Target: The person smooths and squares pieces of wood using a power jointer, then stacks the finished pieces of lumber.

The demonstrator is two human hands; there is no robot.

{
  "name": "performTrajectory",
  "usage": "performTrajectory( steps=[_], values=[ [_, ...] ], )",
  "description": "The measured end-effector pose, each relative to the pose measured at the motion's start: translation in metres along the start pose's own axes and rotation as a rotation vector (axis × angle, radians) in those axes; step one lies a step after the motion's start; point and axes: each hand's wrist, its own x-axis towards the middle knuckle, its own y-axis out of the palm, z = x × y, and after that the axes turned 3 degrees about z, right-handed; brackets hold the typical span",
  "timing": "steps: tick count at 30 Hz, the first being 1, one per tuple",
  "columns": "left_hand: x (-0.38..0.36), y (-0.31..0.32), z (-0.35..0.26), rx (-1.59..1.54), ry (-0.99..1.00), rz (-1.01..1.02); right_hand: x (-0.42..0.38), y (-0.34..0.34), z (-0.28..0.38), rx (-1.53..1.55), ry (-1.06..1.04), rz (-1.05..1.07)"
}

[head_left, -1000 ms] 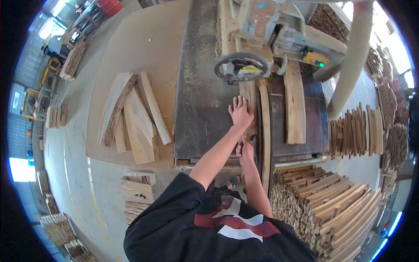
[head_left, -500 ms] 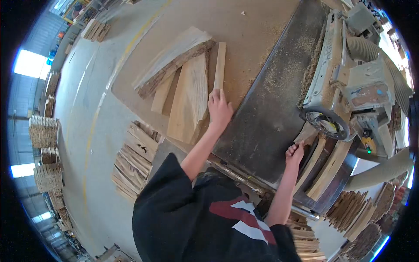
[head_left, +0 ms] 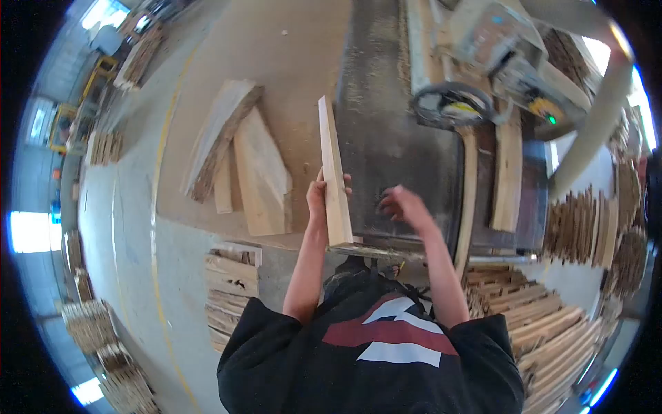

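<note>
Plank [head_left: 336, 193] was pale tan. Shirt [head_left: 372, 372] at six o'clock was black, maroon-and-white print. Floor [head_left: 134, 231] at nine o'clock was grey, yellow-lined. Light [head_left: 552, 120] at two o'clock glowed green.

bright windows [head_left: 33, 232] break bluish wall [head_left: 43, 272]; grey floor [head_left: 133, 276].

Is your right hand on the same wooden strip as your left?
No, the right hand is apart from the wooden strip that the left hand holds.
</note>
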Motion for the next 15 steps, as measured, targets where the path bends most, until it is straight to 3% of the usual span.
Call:
performTrajectory(
  steps=[3,5,9,11,12,13,14,15],
  values=[
    [-0.016,0.040,0.052,0.094,-0.057,-0.092,-0.052,0.018,-0.076,-0.052,0.139,0.195],
    [-0.030,0.058,0.085,0.211,-0.044,-0.088,-0.099,0.021,-0.102,0.407,0.239,0.180],
    [-0.056,0.066,0.124,0.493,-0.100,-0.039,-0.160,-0.013,-0.147,0.253,0.309,-0.029],
    [-0.066,0.064,0.130,1.144,0.016,-0.275,-0.186,-0.033,-0.177,-0.561,-0.300,-0.501],
    [-0.070,0.059,0.133,1.162,0.007,-0.253,-0.201,-0.032,-0.169,-0.552,-0.273,-0.788],
    [-0.069,0.053,0.137,1.317,0.114,-0.358,-0.215,-0.035,-0.148,-0.541,-0.245,-1.073],
    [-0.069,0.050,0.140,1.464,0.232,-0.467,-0.219,-0.043,-0.136,-0.707,-0.346,-1.215],
    [-0.072,0.048,0.144,1.473,0.233,-0.454,-0.220,-0.051,-0.128,-0.879,-0.444,-1.348]
  ],
)
